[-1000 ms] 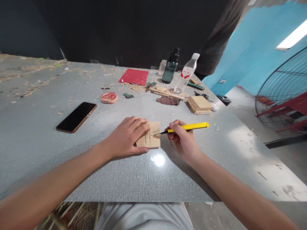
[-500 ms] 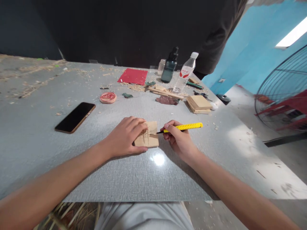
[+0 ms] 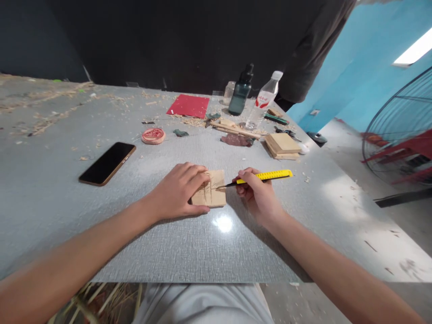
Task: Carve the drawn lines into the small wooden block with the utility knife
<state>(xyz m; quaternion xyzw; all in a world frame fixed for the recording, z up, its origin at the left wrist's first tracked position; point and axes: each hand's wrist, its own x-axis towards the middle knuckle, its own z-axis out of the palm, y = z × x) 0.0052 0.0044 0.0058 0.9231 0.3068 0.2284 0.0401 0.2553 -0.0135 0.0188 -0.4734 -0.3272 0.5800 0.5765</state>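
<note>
A small square wooden block (image 3: 213, 194) with cut lines on its top lies on the grey table (image 3: 216, 252). My left hand (image 3: 178, 190) lies over its left side, fingers curled down and pressing it to the table. My right hand (image 3: 256, 193) grips a yellow utility knife (image 3: 261, 176) like a pen. The knife's dark blade tip rests on the block's right half.
A black phone (image 3: 107, 163) lies to the left. Farther back are a round red carved disc (image 3: 153, 135), a red sheet (image 3: 189, 106), a dark bottle (image 3: 240, 92), a clear water bottle (image 3: 264, 101), wooden sticks (image 3: 236, 131) and stacked wood boards (image 3: 282, 146). A person in dark clothing (image 3: 303, 58) stands behind the table.
The knife tip slid a little back and forth along the block's right part, ending near where it started. My left hand stayed on the block.
</note>
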